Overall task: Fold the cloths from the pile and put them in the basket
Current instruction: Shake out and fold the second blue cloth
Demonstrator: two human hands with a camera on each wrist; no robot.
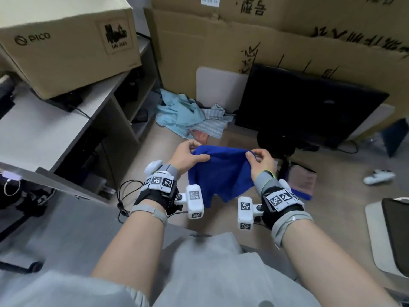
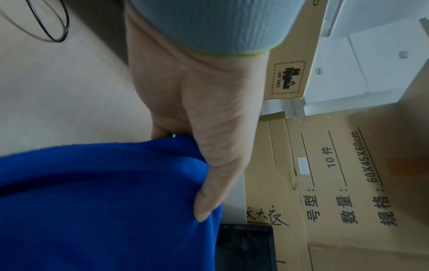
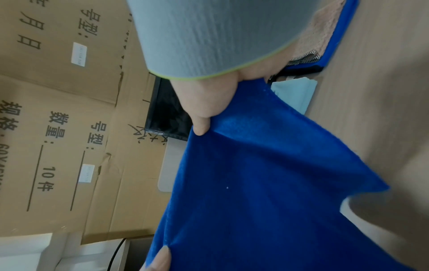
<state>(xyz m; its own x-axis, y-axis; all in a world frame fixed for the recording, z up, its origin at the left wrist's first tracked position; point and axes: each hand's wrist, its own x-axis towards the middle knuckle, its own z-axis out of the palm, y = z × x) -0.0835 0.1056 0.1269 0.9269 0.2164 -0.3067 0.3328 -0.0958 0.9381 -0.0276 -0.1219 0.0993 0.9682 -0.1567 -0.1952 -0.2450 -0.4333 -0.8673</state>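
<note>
Both hands pinch the blue cloth (image 1: 219, 171), top edge crosswise.

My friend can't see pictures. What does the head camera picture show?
Two hands, the left hand and right hand, hold up a blue cloth by its top edge. A pile of cloths lies on the floor behind.

We see our right hand (image 3: 209, 102) pinching the blue cloth (image 3: 267, 192) at its top edge, cardboard boxes (image 3: 69, 128) beyond the fingers (image 3: 200, 126).
</note>
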